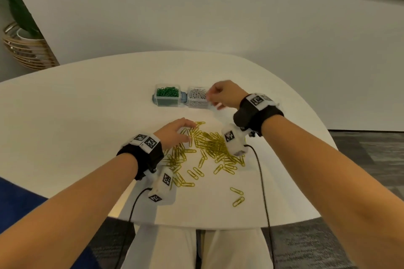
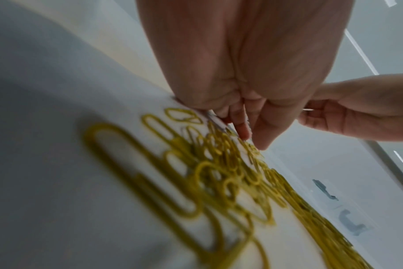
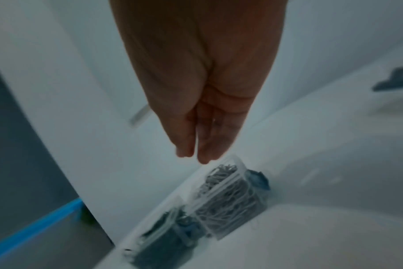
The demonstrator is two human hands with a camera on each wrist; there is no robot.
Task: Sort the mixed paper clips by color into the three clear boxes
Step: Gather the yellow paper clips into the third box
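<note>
Left hand is down on the counter, fingers spread loosely over the edge of the yellow paper clips, gripping nothing. Right hand hovers beside the box of silver clips, fingers straight and together; what they hold, if anything, is too blurred to tell. The box of green clips sits just left of it.

head: high, looks down over table | left wrist: low, close along palm over yellow clips | right wrist: above boxes, blurred | head shares clips, boxes with the wrists
</note>
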